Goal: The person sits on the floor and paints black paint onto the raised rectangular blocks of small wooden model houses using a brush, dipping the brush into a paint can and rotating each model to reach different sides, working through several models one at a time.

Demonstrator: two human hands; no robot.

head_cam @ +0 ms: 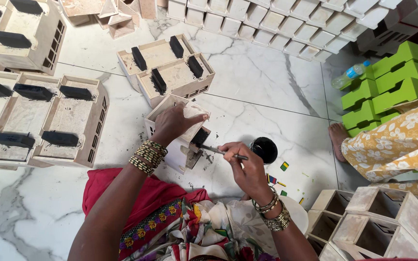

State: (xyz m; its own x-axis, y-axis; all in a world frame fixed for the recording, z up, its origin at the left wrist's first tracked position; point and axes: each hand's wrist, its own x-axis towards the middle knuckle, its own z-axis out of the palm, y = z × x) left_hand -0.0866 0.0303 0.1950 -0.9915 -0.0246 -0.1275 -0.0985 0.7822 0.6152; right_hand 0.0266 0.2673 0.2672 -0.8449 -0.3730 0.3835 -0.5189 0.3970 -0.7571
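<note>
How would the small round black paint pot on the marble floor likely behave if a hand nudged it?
The paint pot looks small and open-topped, so it is probably light and might slide easily on the glossy marble floor. Standing upright beside the right hand and its brush, a hard knock could tip it and spill black paint. Lying on its side, its round shape might roll.

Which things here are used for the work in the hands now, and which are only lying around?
In use:
- left hand steadying the white box
- right hand holding the brush
- black paint pot

Lying about:
- painted boxes
- green boxes
- water bottle
- unpainted boxes
- another person's foot
</note>
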